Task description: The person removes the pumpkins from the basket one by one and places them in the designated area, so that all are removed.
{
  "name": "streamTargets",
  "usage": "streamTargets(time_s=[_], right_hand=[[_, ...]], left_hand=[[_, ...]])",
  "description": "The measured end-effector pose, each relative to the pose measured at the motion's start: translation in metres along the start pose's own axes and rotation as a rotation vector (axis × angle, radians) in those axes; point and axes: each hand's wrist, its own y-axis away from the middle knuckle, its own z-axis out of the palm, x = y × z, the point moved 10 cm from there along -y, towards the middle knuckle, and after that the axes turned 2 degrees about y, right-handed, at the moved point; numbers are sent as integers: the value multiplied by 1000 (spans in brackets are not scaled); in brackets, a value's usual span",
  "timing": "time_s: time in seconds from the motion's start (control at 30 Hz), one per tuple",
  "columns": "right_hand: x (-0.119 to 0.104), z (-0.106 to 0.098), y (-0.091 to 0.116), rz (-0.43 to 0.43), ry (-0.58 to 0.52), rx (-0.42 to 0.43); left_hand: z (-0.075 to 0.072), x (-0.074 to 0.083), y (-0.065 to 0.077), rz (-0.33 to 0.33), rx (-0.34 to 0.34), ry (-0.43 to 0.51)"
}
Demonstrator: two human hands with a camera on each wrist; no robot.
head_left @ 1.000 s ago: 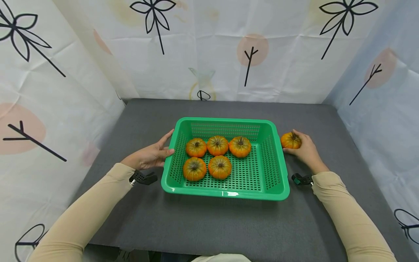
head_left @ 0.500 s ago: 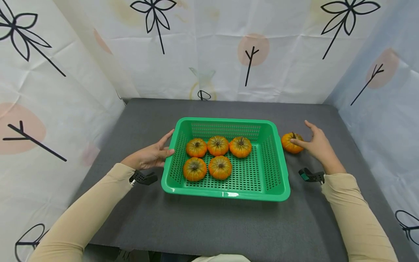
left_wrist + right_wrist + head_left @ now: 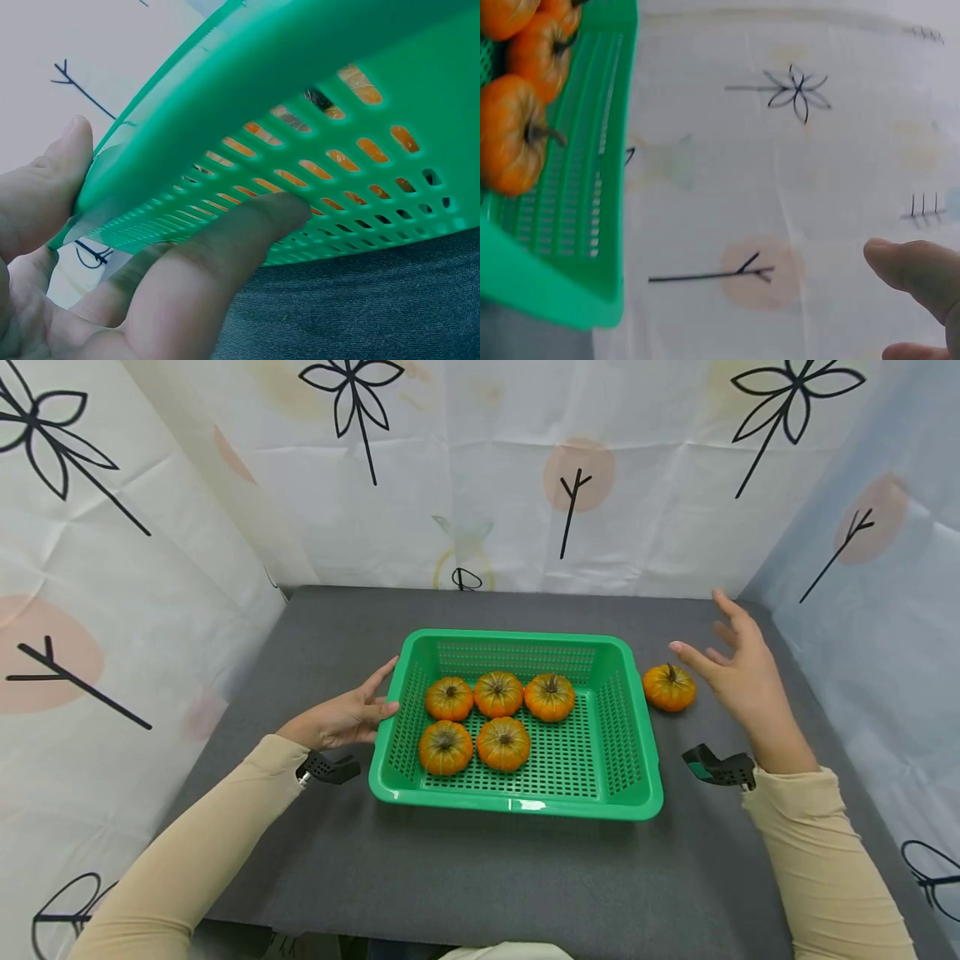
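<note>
A green perforated plastic basket (image 3: 525, 808) holds several small orange pumpkins (image 3: 504, 743) at its left and middle. My left hand (image 3: 352, 714) grips the basket's left end. In the left wrist view its thumb (image 3: 56, 176) lies at the rim and a finger (image 3: 217, 259) presses the slotted side wall. Outside the basket, by its right end, a single pumpkin (image 3: 669, 687) sits on the table, stem up. My right hand (image 3: 738, 672) is raised to the right of that pumpkin, apart from it, with fingers spread and nothing held. The right wrist view catches only its fingertips (image 3: 919, 274).
A grey cloth-covered table (image 3: 450, 877) carries the basket. White printed sheets (image 3: 510, 485) hang along the back and both sides. Each wrist wears a black strap with a small device (image 3: 720, 767).
My right hand has let go of the single pumpkin and drawn away up and to the right, its fingers spreading. The pumpkin stays by the basket. My left hand has not moved.
</note>
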Motion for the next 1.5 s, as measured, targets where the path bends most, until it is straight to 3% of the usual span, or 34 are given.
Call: streamTargets(time_s=[0.33, 0.67, 1.07, 1.5], right_hand=[[-52, 23, 18, -213, -69, -18], [-87, 72, 32, -398, -100, -160], [-78, 156, 16, -286, -250, -606], [-63, 227, 22, -263, -119, -907]], left_hand=[[2, 1, -1, 20, -17, -15], [1, 1, 0, 17, -26, -25], [2, 0, 0, 24, -43, -29], [0, 1, -2, 34, -39, -37]])
